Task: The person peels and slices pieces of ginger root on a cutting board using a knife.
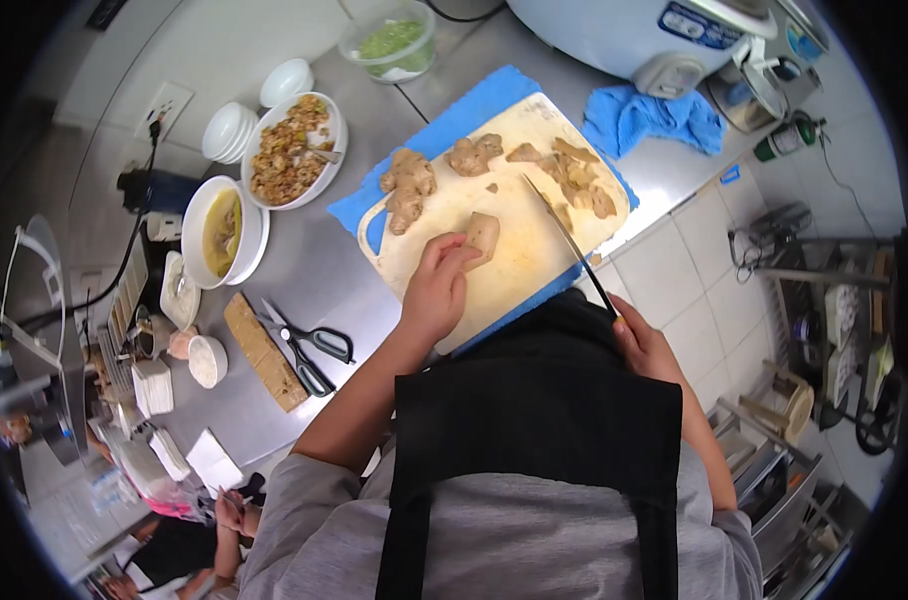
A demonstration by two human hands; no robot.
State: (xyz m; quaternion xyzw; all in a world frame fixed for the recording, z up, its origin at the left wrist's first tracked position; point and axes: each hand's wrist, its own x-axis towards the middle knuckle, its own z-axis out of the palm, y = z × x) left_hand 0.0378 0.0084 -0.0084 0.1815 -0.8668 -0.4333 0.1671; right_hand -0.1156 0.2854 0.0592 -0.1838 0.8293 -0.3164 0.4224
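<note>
- My left hand (441, 280) grasps a ginger piece (483, 240) by its near left side, on the cutting board (522, 275).
- My right hand (644, 342) is closed around the handle of a knife (572, 245), its blade slanting forward and left.
- The ginger piece lies left of the blade, apart from it, its long axis running roughly away from me; my left hand is nearer.
</note>
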